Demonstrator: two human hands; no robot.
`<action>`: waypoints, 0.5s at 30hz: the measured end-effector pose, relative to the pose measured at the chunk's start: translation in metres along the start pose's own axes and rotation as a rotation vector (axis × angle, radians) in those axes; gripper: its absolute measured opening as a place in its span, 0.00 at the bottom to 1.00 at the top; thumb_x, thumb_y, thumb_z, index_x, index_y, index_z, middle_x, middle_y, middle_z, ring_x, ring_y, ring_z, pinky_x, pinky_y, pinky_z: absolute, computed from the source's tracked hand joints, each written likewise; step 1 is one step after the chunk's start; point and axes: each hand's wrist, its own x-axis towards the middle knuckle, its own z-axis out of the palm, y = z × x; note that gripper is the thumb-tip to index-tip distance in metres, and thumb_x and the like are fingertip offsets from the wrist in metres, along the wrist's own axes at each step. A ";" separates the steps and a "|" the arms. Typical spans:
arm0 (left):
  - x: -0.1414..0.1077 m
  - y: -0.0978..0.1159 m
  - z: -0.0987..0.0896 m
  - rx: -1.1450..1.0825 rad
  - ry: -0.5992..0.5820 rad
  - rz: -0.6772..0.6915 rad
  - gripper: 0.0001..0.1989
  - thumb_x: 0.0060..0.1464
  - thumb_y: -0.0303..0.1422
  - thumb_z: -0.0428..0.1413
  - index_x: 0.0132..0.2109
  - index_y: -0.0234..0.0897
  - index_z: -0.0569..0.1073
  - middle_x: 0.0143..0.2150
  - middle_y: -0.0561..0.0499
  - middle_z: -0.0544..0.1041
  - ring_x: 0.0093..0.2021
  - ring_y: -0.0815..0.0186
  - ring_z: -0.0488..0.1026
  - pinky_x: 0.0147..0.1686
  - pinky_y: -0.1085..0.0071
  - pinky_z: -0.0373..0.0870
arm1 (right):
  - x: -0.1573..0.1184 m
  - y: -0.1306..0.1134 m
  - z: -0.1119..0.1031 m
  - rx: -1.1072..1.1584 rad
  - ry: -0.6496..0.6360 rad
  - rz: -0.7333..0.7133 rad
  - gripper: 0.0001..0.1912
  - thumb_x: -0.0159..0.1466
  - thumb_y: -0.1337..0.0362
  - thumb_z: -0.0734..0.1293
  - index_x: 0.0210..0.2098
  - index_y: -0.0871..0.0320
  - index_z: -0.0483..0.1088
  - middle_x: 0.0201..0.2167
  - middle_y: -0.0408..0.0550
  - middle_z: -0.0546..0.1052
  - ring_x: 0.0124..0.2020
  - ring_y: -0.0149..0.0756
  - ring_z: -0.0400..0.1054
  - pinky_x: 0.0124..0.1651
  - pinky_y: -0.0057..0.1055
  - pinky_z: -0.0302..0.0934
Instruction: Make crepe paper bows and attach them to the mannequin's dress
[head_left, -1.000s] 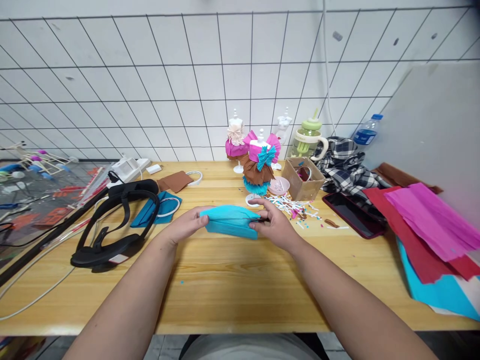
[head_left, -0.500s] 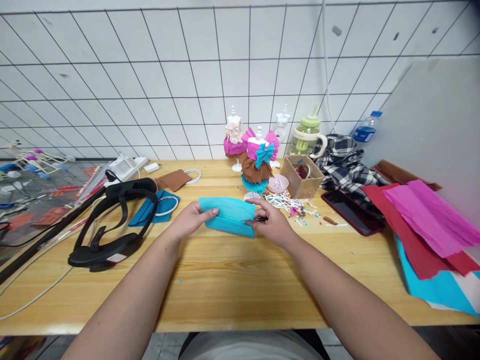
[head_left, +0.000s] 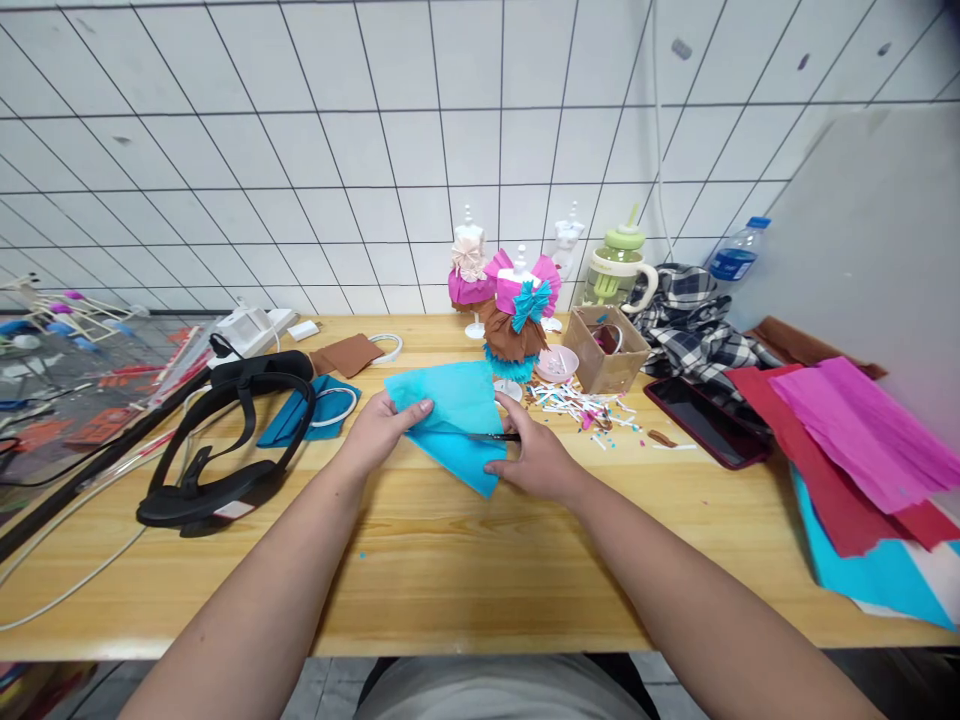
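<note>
Blue crepe paper (head_left: 454,400) is pinched at its left end by my left hand (head_left: 386,425), thumb on top. My right hand (head_left: 536,450) is closed on scissors (head_left: 495,436), whose dark blades lie along a split in the paper's right part. The lower strip slants down toward me beside the right fingertips. Past the paper stands a small dress form (head_left: 517,320) with a pink top, a blue bow and a brown and blue skirt.
Paper scraps (head_left: 577,405), a pink dish (head_left: 556,363), a cardboard box (head_left: 607,350) and a phone (head_left: 705,422) lie right of centre. Coloured paper sheets (head_left: 862,440) cover the right edge; a black headset (head_left: 225,440) sits left.
The split in the blue paper has opened wider, with its lower strip swung downward. My right hand has shifted slightly left, and the blades show more clearly.
</note>
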 end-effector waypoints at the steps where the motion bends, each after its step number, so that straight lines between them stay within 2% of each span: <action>1: 0.000 -0.001 -0.001 -0.017 0.023 -0.002 0.21 0.44 0.44 0.65 0.42 0.34 0.77 0.41 0.47 0.82 0.41 0.57 0.77 0.44 0.64 0.73 | 0.000 0.000 -0.001 0.004 -0.002 0.001 0.49 0.48 0.65 0.74 0.65 0.48 0.52 0.42 0.48 0.74 0.44 0.42 0.68 0.46 0.38 0.59; 5: 0.001 -0.002 -0.003 0.039 0.105 -0.020 0.23 0.42 0.45 0.66 0.41 0.33 0.77 0.41 0.46 0.82 0.41 0.57 0.78 0.41 0.65 0.74 | 0.002 0.003 -0.001 0.103 -0.012 -0.005 0.35 0.52 0.65 0.71 0.58 0.50 0.62 0.34 0.43 0.75 0.37 0.37 0.68 0.42 0.34 0.59; 9: 0.000 -0.001 0.000 -0.052 0.060 -0.059 0.25 0.42 0.45 0.66 0.44 0.33 0.76 0.42 0.44 0.81 0.41 0.56 0.78 0.42 0.64 0.74 | 0.004 0.004 0.005 0.295 -0.006 0.056 0.30 0.52 0.62 0.71 0.54 0.54 0.64 0.31 0.41 0.74 0.34 0.35 0.68 0.39 0.32 0.60; 12: 0.001 -0.003 0.000 -0.269 -0.057 -0.072 0.33 0.40 0.49 0.66 0.50 0.34 0.74 0.46 0.42 0.80 0.47 0.52 0.77 0.46 0.62 0.73 | 0.007 0.003 0.008 0.528 -0.005 0.123 0.28 0.51 0.61 0.72 0.51 0.54 0.64 0.30 0.41 0.74 0.33 0.35 0.68 0.39 0.32 0.61; 15: 0.004 -0.013 -0.003 -0.393 -0.269 -0.165 0.38 0.37 0.49 0.67 0.53 0.32 0.73 0.49 0.38 0.79 0.50 0.49 0.75 0.48 0.61 0.72 | 0.010 0.002 0.007 0.711 0.035 0.142 0.27 0.48 0.60 0.74 0.46 0.55 0.67 0.38 0.43 0.76 0.40 0.36 0.68 0.45 0.33 0.61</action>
